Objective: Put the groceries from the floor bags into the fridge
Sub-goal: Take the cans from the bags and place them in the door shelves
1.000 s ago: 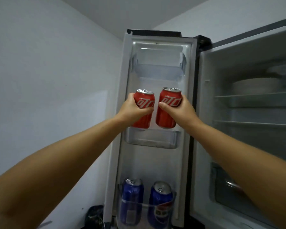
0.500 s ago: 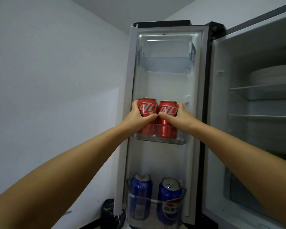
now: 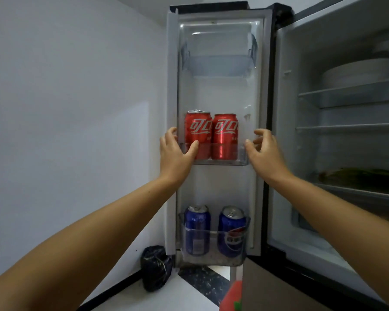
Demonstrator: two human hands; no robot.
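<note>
In the head view, two red cans (image 3: 210,135) are seen standing upright side by side in the middle door shelf (image 3: 241,157) of the open fridge door (image 3: 218,90). The left hand (image 3: 175,153) is held with relaxed fingers, its thumb lying in front of the left red can; nothing is gripped. The right hand (image 3: 264,150) is held loosely spread just beside the shelf's right end, holding nothing. Two blue cans (image 3: 213,231) are kept in the bottom door shelf. A black bag (image 3: 155,269) is seen on the floor.
</note>
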